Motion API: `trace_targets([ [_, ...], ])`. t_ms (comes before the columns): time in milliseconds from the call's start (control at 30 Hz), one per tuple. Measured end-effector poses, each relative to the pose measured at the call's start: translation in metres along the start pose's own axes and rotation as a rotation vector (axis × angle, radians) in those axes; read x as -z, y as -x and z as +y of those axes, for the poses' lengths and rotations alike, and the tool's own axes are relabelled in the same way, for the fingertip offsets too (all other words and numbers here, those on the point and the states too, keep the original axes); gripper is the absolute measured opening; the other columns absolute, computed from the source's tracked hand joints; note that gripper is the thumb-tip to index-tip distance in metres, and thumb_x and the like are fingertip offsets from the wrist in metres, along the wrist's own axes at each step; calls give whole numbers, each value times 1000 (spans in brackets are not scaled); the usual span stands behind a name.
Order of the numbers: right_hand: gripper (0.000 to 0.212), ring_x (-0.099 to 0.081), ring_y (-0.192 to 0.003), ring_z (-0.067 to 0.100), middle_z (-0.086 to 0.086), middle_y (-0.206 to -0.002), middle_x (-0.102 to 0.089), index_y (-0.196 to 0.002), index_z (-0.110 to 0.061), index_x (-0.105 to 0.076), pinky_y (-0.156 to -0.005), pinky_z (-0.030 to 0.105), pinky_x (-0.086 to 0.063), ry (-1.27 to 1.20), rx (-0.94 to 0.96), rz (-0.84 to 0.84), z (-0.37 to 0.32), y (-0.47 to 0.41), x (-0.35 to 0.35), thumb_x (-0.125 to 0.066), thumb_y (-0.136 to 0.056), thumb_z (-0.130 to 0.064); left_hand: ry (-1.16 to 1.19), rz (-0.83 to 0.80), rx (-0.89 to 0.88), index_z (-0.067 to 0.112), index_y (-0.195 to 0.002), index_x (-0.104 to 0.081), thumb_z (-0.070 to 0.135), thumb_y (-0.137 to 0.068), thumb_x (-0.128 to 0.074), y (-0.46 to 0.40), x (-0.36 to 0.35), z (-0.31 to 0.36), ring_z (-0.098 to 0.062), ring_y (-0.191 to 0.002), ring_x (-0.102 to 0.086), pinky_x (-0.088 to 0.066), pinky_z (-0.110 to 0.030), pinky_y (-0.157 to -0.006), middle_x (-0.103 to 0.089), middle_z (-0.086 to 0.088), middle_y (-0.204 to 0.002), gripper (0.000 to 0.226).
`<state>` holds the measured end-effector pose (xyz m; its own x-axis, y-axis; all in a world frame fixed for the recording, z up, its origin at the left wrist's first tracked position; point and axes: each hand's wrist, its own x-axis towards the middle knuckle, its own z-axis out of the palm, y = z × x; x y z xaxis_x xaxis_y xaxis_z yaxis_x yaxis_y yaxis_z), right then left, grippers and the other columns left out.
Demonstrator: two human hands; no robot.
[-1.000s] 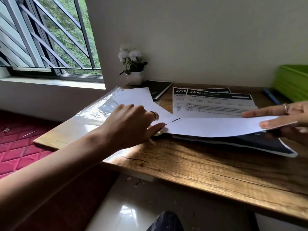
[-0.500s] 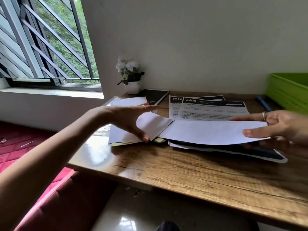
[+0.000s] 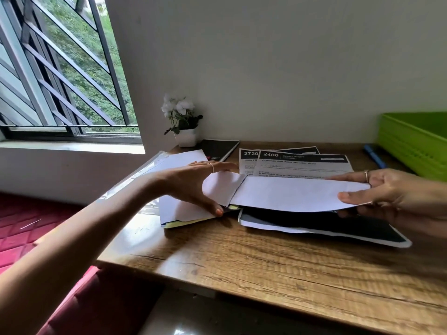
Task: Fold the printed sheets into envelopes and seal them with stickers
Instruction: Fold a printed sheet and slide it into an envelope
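Note:
A long white folded sheet (image 3: 295,193) hangs just above the wooden desk (image 3: 266,267). My right hand (image 3: 396,197) pinches its right end, thumb on the near face and fingers behind. My left hand (image 3: 191,187) grips a smaller white folded piece (image 3: 221,188) between thumb and fingers, and that piece overlaps the long sheet's left end. Printed sheets (image 3: 302,163) headed 2720 and 2400 lie flat behind it. A dark-printed sheet (image 3: 314,224) lies beneath it.
A pile of white papers on a yellow pad (image 3: 179,215) lies under my left hand, next to a clear plastic sleeve (image 3: 142,171). At the back stand a white flower pot (image 3: 186,137) and a black notebook (image 3: 221,148). A green basket (image 3: 416,143) and blue pen (image 3: 373,155) are at right.
My left hand rose off the paper pile with a white folded piece and brought it to the long sheet's left end. My right hand kept its pinch on the right end.

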<state>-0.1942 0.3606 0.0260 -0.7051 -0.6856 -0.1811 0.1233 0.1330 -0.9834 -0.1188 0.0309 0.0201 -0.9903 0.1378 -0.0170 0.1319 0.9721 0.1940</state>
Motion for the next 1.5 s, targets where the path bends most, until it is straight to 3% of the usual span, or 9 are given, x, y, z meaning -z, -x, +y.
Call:
trace_targets([
  [167,43,-70,-59,21,13,-82,-74,-104,-4,-63,-48,22,-56,19,-16,28,-5,-7,-2,-66,-61,2,-116,137,-26,40,-142,-28,74,-52,-66,-5,0,9,0,-117,-29,-21,-34,-109,-36,12,-142,103],
  [367,37,-68,-51,23,12,-78,-72,-98,-6,-59,-37,17,-49,-61,47,94,-13,-9,-7,-60,-63,6,-77,156,-6,41,-144,-17,84,-49,-59,-7,-10,8,-7,-121,-32,-25,-45,-111,-31,9,-145,113],
  [500,34,-66,-48,20,8,-71,-72,-96,-8,-60,-37,16,-48,-84,63,83,-11,-9,-3,-60,-65,6,-15,99,-17,49,-143,-2,87,-46,-54,-7,-11,5,-12,-140,-18,-9,-51,-115,-14,13,-155,117],
  [600,41,-65,-50,17,10,-77,-72,-103,-3,-64,-42,17,-52,-24,4,46,-10,-14,2,-65,-63,2,-16,78,14,50,-143,-1,81,-54,-59,-8,-15,4,-6,-141,-16,-1,-56,-115,-19,17,-153,110],
  [800,29,-62,-47,16,11,-70,-69,-108,-1,-62,-43,16,-52,70,-46,24,-12,-26,-1,-56,-82,11,-18,89,5,40,-145,-10,83,-58,-44,-9,-19,9,3,-119,-27,-13,-52,-115,-32,14,-145,102],
  [1000,27,-65,-54,19,18,-93,-65,-108,1,-61,-49,19,-55,79,-12,-24,-21,-43,-17,-56,-83,10,-13,158,-65,38,-144,-14,87,-61,-41,-12,-26,7,-1,-126,-30,-19,-49,-114,-30,12,-147,101],
  [1167,25,-66,-58,18,16,-92,-62,-108,2,-54,-49,21,-56,138,30,2,-23,-62,-45,-58,-84,10,-59,180,-78,38,-145,-13,88,-59,-37,-13,-25,13,-12,-136,-22,-12,-39,-115,-22,9,-152,102],
  [1333,26,-59,-67,19,11,-91,-58,-106,-9,-52,-45,24,-52,395,110,116,-18,-76,-64,-67,-86,-17,-140,276,-109,36,-145,-18,76,-68,-45,-14,-26,14,-17,-130,-33,-24,-42,-111,-31,7,-145,91],
  [1500,33,-64,-75,12,-4,-102,-58,-111,-24,-49,-65,32,-57,701,392,241,-7,-70,-48,-51,-89,-48,-158,356,-117,33,-143,-27,72,-70,-52,-12,-26,6,-16,-122,-39,-27,-39,-108,-38,7,-138,87],
])
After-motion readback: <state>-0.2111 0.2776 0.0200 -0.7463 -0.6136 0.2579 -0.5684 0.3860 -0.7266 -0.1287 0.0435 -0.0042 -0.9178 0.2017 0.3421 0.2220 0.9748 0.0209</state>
